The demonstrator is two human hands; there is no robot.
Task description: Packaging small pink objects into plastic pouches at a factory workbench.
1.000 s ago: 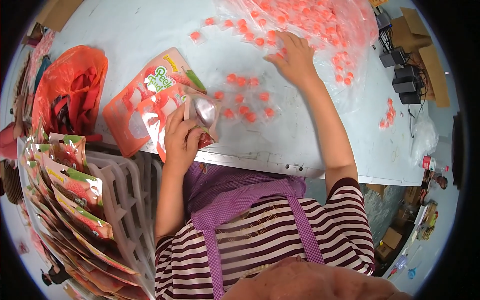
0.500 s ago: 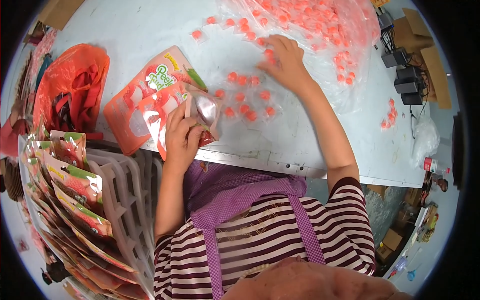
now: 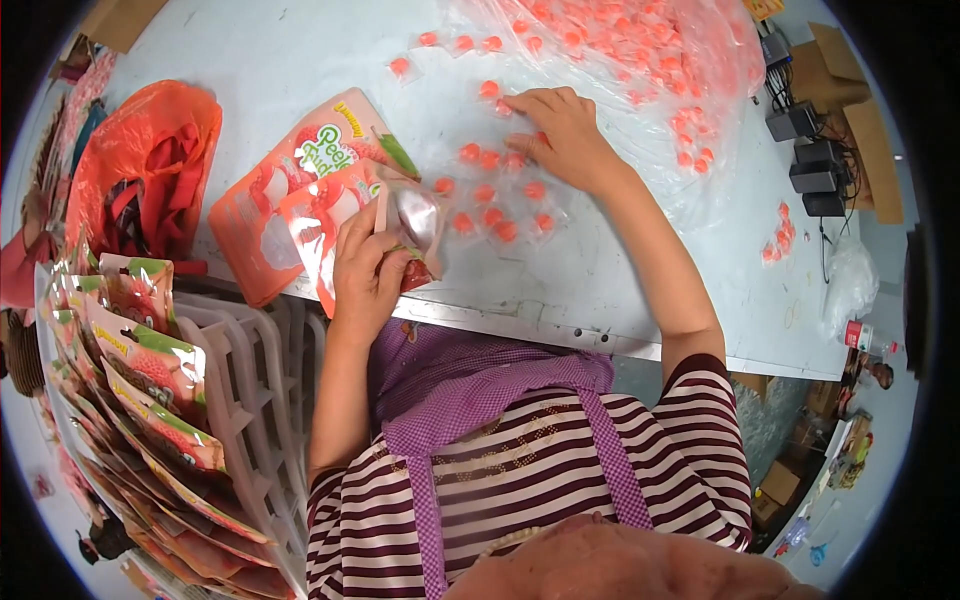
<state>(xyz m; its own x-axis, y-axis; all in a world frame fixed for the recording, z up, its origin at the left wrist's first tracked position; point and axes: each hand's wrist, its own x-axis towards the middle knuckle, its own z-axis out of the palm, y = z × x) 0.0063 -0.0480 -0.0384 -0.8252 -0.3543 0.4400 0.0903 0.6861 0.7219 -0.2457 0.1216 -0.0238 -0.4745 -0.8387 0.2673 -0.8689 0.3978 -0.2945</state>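
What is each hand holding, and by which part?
The left hand holds a pink pouch near its open mouth. The right hand has its fingertips at wrapped red sweets; whether it grips one cannot be told.

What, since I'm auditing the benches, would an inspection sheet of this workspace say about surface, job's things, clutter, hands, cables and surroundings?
Surface: pale table, dark scuffs near the front edge.
Job's things: wrapped sweets lying loose; larger sweet heap with clear plastic; open pouch, silver inside.
Clutter: orange bag at left, red items inside.
Hands: left hand holds the open pouch; right hand, thumb and fingers apart, is at the sweets.
Cables: black cables among black adapters, right.
Surroundings: stacked pouches at left; cardboard box at right.
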